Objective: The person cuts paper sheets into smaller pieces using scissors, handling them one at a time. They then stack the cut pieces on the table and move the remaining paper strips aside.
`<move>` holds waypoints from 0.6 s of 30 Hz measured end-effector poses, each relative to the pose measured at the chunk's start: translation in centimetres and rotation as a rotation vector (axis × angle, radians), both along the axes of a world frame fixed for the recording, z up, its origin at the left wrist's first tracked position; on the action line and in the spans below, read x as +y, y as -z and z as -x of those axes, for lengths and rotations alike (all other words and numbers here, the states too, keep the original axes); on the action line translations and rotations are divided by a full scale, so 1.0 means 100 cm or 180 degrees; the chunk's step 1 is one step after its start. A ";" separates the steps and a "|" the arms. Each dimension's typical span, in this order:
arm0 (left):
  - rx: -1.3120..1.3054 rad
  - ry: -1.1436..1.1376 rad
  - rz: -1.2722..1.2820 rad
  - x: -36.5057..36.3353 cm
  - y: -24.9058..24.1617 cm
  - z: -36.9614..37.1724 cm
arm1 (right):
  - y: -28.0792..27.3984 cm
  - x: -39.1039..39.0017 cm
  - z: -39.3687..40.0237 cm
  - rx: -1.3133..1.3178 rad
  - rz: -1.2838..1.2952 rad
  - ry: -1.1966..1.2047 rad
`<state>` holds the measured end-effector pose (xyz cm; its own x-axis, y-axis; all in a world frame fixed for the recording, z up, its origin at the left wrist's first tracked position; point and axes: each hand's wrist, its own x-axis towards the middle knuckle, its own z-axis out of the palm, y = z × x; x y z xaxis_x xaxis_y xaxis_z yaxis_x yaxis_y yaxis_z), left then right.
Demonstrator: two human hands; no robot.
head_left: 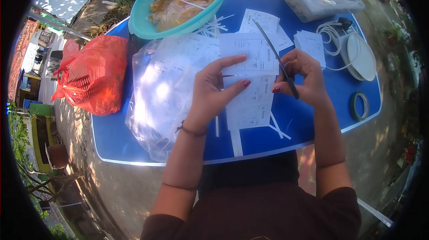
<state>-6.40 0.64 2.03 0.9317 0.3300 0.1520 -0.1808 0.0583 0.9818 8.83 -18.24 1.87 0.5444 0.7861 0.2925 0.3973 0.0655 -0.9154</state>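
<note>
My left hand [214,90] pinches a printed paper sheet [241,65] between thumb and fingers. Below it, a second printed section [252,99] hangs down; a thin dark slit shows between the two near my thumb. Curled around dark-handled scissors [271,41], my right hand [299,77] is at the sheet's right edge, the narrow blades pointing up and left. The scissors are seen nearly edge-on, so how far they are spread is hidden. More printed slips [261,21] lie just beyond the sheet.
On the blue table [120,144] are a clear plastic bag [154,101], a turquoise basin [138,21] of bagged yellowish pieces, a plastic box [295,5], a slip stack [310,45], a white-corded round device [361,56], green tape [359,106] and paper strips [279,128]. A red bag [100,74] stands left.
</note>
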 end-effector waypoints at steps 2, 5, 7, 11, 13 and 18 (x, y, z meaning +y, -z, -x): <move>0.0007 0.0007 -0.0062 0.001 0.003 -0.001 | 0.000 0.002 0.001 -0.0089 -0.0105 0.0155; 0.0102 0.0047 -0.0150 0.001 0.003 -0.001 | 0.004 0.003 0.002 0.0074 -0.0227 0.0569; 0.0130 0.0093 -0.0220 0.001 0.004 -0.001 | 0.004 0.002 0.000 0.0204 -0.0234 0.0659; 0.0164 0.0088 -0.0422 0.000 0.004 -0.001 | 0.001 0.002 0.000 0.0294 -0.0244 0.0692; 0.0210 0.0058 -0.0441 0.000 0.003 -0.001 | 0.001 0.001 0.000 0.0270 -0.0222 0.0660; -0.0150 -0.0185 -0.0938 0.004 0.013 -0.004 | 0.001 0.004 0.003 0.0451 -0.0206 0.0600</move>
<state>-6.00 1.03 0.68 0.9021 0.3179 0.2919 -0.2214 -0.2397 0.9453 8.57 -17.85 1.73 0.7190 0.6488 0.2493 0.2759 0.0627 -0.9591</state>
